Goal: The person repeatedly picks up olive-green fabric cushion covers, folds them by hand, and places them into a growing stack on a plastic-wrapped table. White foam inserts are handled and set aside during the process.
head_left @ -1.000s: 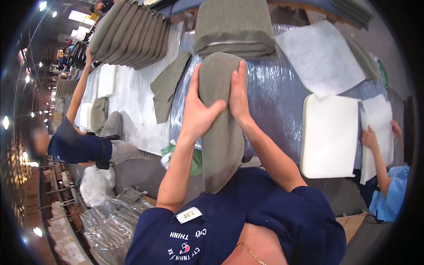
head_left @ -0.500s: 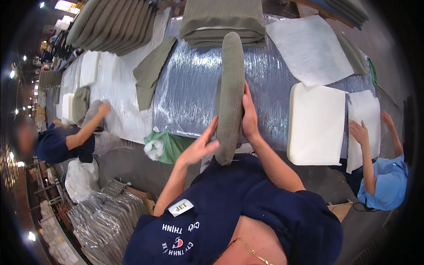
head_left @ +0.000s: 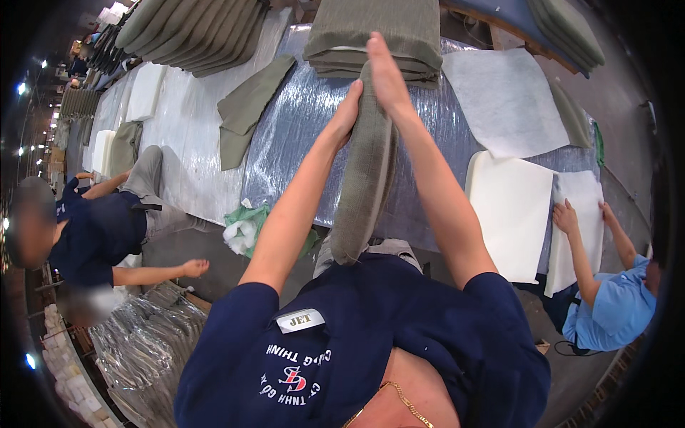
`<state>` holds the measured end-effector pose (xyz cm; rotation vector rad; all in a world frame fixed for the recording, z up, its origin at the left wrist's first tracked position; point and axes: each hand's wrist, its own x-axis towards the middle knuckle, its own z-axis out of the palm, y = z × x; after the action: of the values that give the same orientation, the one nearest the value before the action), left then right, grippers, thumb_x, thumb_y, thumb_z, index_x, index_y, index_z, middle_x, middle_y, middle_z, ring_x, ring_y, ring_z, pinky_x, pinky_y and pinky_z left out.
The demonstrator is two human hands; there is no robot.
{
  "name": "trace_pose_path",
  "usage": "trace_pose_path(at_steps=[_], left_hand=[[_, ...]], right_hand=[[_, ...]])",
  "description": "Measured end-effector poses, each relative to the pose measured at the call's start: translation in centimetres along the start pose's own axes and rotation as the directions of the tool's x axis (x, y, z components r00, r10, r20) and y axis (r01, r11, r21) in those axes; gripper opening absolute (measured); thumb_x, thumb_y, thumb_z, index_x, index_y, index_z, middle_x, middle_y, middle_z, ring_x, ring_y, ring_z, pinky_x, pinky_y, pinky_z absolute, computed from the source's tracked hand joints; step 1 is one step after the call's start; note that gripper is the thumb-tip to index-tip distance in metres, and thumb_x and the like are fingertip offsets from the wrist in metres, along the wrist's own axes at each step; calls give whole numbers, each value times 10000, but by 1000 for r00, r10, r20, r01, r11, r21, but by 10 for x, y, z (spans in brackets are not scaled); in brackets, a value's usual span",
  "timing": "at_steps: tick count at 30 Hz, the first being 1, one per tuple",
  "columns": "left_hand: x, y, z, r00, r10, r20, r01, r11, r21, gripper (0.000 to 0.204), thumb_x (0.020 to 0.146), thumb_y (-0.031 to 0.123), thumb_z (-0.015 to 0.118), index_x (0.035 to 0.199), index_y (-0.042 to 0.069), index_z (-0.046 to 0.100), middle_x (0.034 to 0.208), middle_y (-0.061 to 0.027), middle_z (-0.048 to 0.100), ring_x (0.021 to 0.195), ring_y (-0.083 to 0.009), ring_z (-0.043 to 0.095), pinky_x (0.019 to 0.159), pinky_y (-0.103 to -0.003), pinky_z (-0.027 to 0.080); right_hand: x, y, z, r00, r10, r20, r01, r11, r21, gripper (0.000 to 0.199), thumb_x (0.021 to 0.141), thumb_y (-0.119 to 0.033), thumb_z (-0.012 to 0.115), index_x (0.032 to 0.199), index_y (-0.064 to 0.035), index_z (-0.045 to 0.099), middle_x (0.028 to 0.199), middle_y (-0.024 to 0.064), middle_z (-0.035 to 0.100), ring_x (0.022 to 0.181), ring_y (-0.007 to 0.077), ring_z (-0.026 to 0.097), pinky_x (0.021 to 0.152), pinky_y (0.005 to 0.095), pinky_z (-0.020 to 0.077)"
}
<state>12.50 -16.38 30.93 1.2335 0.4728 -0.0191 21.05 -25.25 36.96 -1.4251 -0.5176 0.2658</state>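
A grey-green fabric cushion (head_left: 362, 185) stands on its narrow edge in front of me, its near end close to my waist. My left hand (head_left: 347, 110) presses flat on its left side near the far end. Against the opposite side lies my right hand (head_left: 387, 75), its straight fingers reaching past the cushion's far tip. The cushion is held between the two palms. Just beyond them sits a stack of similar grey-green cushions (head_left: 378, 36). The cushion's underside is hidden.
A plastic-covered table (head_left: 285, 157) spreads ahead. On it lie a grey-green cloth (head_left: 250, 114), a white wadding sheet (head_left: 503, 100) and white foam (head_left: 506, 214). A co-worker in light blue (head_left: 610, 299) handles wadding at right. Another in navy (head_left: 93, 228) is at left. A green bag (head_left: 246, 228) hangs nearby.
Both my hands have slid forward to the cushion's far end. My left hand, earlier partly off the side, now presses on it. The cushion leans differently, its far end lower in view.
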Motion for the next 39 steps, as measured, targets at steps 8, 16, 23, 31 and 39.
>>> trace_pose_path(at_steps=[8, 16, 23, 31, 39], left_hand=[[28, 10, 1, 993, 55, -100, -11, 917, 399, 775, 1098, 554, 263, 1651, 28, 130, 1661, -228, 293, 1530, -334, 323, 1233, -399, 276], [-29, 19, 4, 922, 342, -183, -24, 520, 854, 770, 1073, 427, 446, 1625, -20, 150, 1643, -311, 255, 1526, -433, 286, 1224, -459, 297], [-28, 32, 3, 918, 382, -107, -4, 279, 960, 788, 1015, 279, 592, 1607, -38, 179, 1582, -343, 336, 1433, -487, 411, 1156, -501, 384], [-26, 27, 10, 907, 405, -114, -40, 350, 936, 773, 1010, 282, 614, 1601, -40, 236, 1563, -310, 407, 1431, -432, 444, 1174, -451, 365], [-21, 38, 7, 950, 274, -147, -121, 761, 638, 745, 1031, 353, 599, 1595, -20, 287, 1569, -215, 444, 1411, -352, 481, 1159, -421, 396]], right_hand=[[-14, 30, 17, 990, 6, -139, -14, 998, -60, 629, 1091, -415, 394, 1555, 10, 405, 1637, 199, 370, 1560, 315, 264, 1271, 415, 187], [-37, 81, 35, 988, 42, -145, -16, 983, 181, 554, 1072, -271, 435, 1564, -17, 411, 1677, 188, 293, 1575, 307, 223, 1277, 397, 160], [-139, 235, 10, 874, 429, -230, -424, 903, 71, 607, 1111, -407, 338, 1608, -59, 338, 1704, 182, 212, 1590, 297, 158, 1288, 402, 117], [-148, 255, 1, 759, 634, -146, -625, 773, 107, 660, 1114, -440, 327, 1608, -4, 289, 1704, 184, 211, 1588, 289, 165, 1285, 386, 122], [-156, 185, -4, 679, 731, 66, -672, 583, 456, 722, 1116, -473, 316, 1607, 51, 240, 1704, 186, 211, 1585, 281, 171, 1281, 370, 127]])
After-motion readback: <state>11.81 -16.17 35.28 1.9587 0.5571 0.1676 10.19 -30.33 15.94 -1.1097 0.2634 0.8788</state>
